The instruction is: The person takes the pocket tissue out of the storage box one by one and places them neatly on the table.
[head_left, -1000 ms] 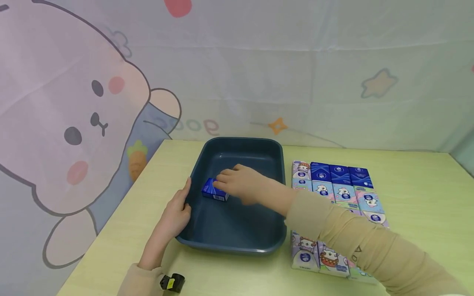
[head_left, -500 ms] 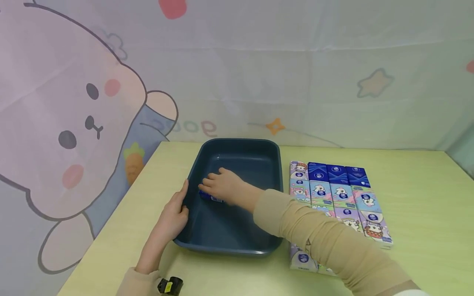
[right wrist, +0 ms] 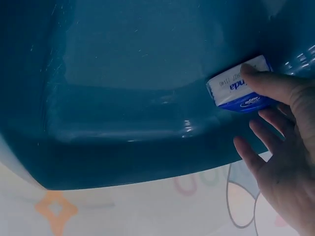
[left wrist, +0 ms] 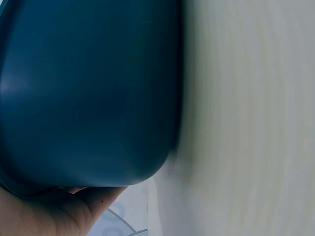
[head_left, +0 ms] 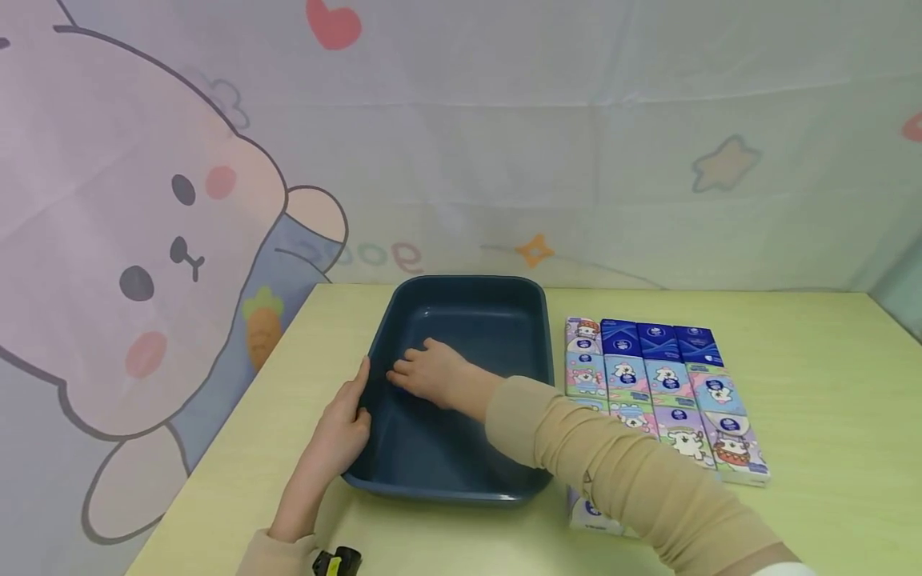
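A dark blue plastic tub [head_left: 461,456] stands on the table. My left hand [head_left: 342,428] grips its left side, with the thumb along the rim and the fingers against the outer wall. Inside the tub, my right hand [head_left: 432,374] reaches down near the left wall. The right wrist view shows a small blue and white tissue pack [right wrist: 234,86] at that hand, its thumb [right wrist: 268,82] pressed on the white side and the other fingers spread beyond it. In the head view the hand hides this pack.
Rows of tissue packs [head_left: 666,376] lie flat right of the tub, blue ones at the back and cartoon-printed ones in front, partly covered by my right sleeve [head_left: 612,456]. A small black object [head_left: 338,561] sits beside my left cuff. A printed cloth [head_left: 504,160] hangs behind the table.
My right hand has moved slightly left and down over the blue tissue pack, which it now covers in the head view. The left hand stays on the tub's rim.
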Available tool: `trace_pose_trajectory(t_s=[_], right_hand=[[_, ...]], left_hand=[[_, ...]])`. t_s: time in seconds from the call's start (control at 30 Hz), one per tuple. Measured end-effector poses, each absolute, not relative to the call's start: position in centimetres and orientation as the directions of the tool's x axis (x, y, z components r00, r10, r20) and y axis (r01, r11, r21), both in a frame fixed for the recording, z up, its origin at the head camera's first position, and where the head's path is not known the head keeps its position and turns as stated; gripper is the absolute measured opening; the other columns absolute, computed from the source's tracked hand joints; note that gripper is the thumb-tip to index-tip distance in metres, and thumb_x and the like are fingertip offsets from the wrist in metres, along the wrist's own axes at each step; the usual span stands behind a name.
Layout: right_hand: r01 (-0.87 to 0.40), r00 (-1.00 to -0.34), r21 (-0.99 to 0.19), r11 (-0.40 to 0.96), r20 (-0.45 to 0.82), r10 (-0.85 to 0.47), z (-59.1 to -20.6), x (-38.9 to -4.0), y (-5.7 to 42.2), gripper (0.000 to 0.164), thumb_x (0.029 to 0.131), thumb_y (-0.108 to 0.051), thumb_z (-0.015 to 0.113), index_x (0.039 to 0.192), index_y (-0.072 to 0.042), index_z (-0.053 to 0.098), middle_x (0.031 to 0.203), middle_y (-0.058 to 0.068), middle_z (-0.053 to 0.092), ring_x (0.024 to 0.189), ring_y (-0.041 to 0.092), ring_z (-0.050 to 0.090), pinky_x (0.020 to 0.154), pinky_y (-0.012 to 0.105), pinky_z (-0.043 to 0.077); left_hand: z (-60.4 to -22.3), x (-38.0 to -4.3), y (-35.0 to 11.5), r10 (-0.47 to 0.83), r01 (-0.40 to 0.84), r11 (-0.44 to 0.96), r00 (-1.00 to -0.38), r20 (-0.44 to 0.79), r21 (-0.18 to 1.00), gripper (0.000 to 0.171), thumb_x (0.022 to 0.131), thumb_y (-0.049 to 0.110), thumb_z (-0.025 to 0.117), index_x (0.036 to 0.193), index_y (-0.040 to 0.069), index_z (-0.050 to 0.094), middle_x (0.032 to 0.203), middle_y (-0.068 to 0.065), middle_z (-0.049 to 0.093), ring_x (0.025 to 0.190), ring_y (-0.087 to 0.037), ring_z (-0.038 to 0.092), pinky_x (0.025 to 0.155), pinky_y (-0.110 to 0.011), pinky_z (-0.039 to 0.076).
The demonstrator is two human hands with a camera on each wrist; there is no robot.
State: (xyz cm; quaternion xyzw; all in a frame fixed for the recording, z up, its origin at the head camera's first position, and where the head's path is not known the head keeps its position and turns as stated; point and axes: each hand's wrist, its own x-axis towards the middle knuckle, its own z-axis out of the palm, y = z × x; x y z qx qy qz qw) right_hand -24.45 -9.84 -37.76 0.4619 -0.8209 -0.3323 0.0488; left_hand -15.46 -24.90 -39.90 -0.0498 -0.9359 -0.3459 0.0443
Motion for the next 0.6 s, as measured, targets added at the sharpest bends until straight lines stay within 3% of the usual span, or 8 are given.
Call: trace_pose_trajectory(t_s=[0.27,0.6], right_hand=[[-0.755,-0.583,0.516,0.405,-0.245,-0.775,-37.3,-24.1,-9.4,0.063,0.091,-0.043,0.059,0.146,-0.021,0.038,0.145,-0.005,0.04,0.128,0.012,0.042,0.103,0.032,0.045],[-0.777,-0.627,0.311,0.547,-0.317,-0.711,-36.2,-23.3,-8.3,0.076,0.082,-0.035,0.072,0.146,-0.021,0.034,0.148,-0.004,0.043,0.137,0.015,0.04,0.113,0.038,0.036]], left_hand=[[-40.1,-15.6,-25.0,0.062,0.12,0.758,-0.992,0.112,0.641,0.065,0.092,-0.006,0.034,0.153,0.001,0.013,0.146,-0.03,0.036,0.134,-0.044,0.038,0.103,-0.052,0.038],[-40.1,-15.6,-25.0,0.06,0.12,0.758,-0.992,0.114,0.642,0.065,0.092,-0.005,0.035,0.153,0.002,0.013,0.145,-0.03,0.037,0.134,-0.043,0.039,0.104,-0.053,0.037]])
